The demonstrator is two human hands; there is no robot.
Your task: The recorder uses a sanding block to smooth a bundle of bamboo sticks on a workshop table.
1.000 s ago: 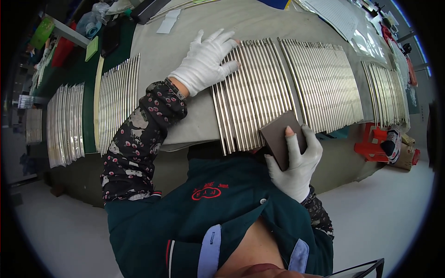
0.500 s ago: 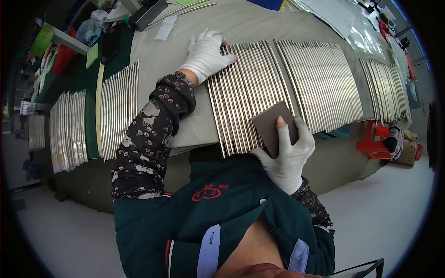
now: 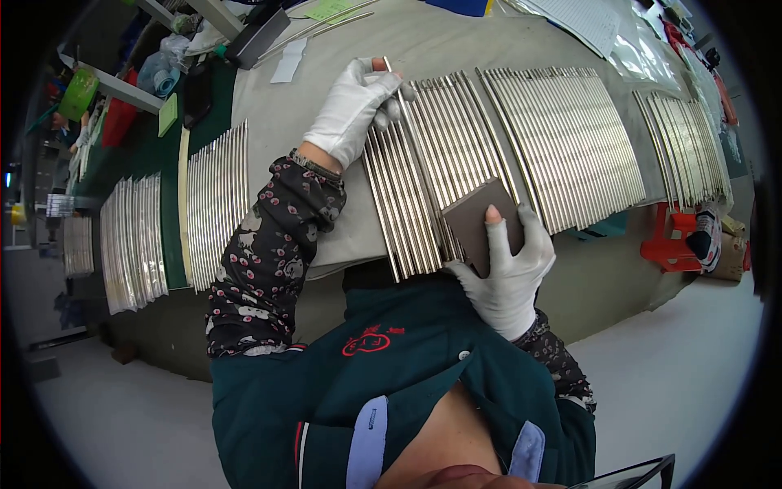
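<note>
My left hand (image 3: 346, 118), in a white glove with bare fingertips, pinches the far end of a thin shiny metal rod (image 3: 419, 163). That end is raised above the row of metal rods (image 3: 464, 130) lying side by side on the cloth-covered table. In my right hand (image 3: 509, 289), also gloved, is a flat dark grey-brown rectangular block (image 3: 476, 216). The thumb presses on its top, while the block rests over the near part of the row. What lies under the block is hidden.
To the right lie a second row of rods (image 3: 574, 147) and a smaller bundle (image 3: 688, 151). At left are more rods (image 3: 218, 196) and a plastic-wrapped bundle (image 3: 134, 244). A paper slip (image 3: 289, 61) and loose rods (image 3: 334, 24) lie at the back. A red stool (image 3: 669, 244) stands right.
My left hand has gone from lying spread on the rods to pinching one rod and raising its far end. My right hand keeps the block in nearly the same place.
</note>
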